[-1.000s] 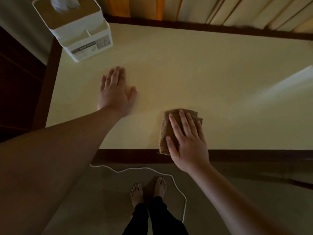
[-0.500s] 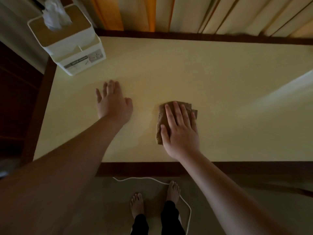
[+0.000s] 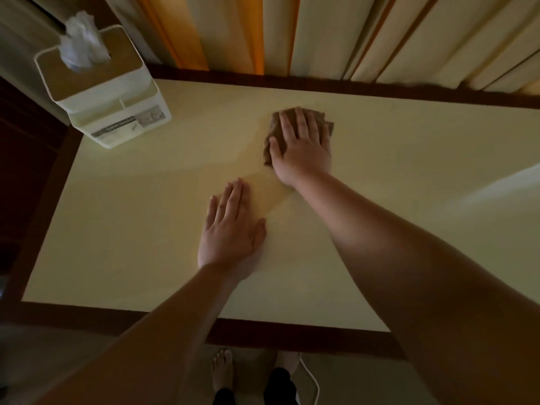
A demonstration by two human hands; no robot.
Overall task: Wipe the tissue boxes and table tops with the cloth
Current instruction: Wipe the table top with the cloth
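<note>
A folded brown cloth [image 3: 273,133] lies on the cream table top [image 3: 409,159] toward the far edge. My right hand [image 3: 301,147] presses flat on the cloth with straight fingers, covering most of it. Nearer to me, my left hand [image 3: 230,226] rests palm down on the bare table top, fingers straight and together. A white tissue box [image 3: 114,112] with a tan lid and a tissue sticking out stands at the far left corner, well away from both hands.
A dark brown border [image 3: 292,334] frames the table. Striped curtains [image 3: 321,33] hang just behind the far edge. A white cable [image 3: 312,381] lies on the floor by my bare feet [image 3: 222,366]. Dark furniture stands to the left.
My right hand has pushed the cloth away from the near edge toward the far side of the table. My left hand stays flat on the table top, now nearer than the cloth.
</note>
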